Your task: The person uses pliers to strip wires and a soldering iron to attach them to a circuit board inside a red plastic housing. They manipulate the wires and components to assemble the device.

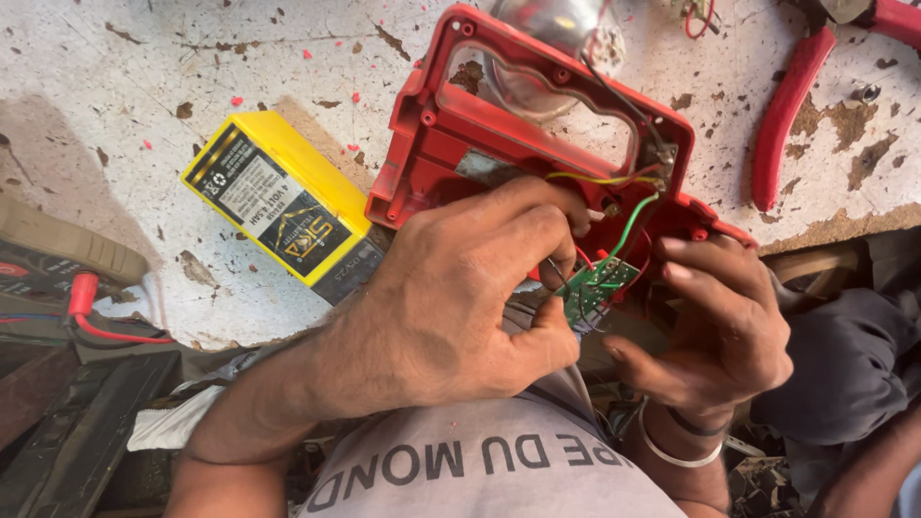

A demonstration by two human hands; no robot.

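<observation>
A red plastic casing (pixel 499 125) with a large open window leans on the edge of a worn white workbench (pixel 115 115). A small green circuit board (pixel 597 284) hangs from it by green, yellow and red wires (pixel 628 221). My left hand (pixel 460 297) pinches the board's left edge with thumb and fingers. My right hand (pixel 715 326) cups the casing's lower right corner, fingers curled behind the board. A shiny round reflector (pixel 552 29) shows behind the casing.
A yellow rectangular battery (pixel 283 206) with a black label lies left of the casing. Red-handled pliers (pixel 796 105) rest at the upper right. At the far left sits a dark device (pixel 58 259) with a red lead (pixel 96 312). Clutter fills the space below the bench.
</observation>
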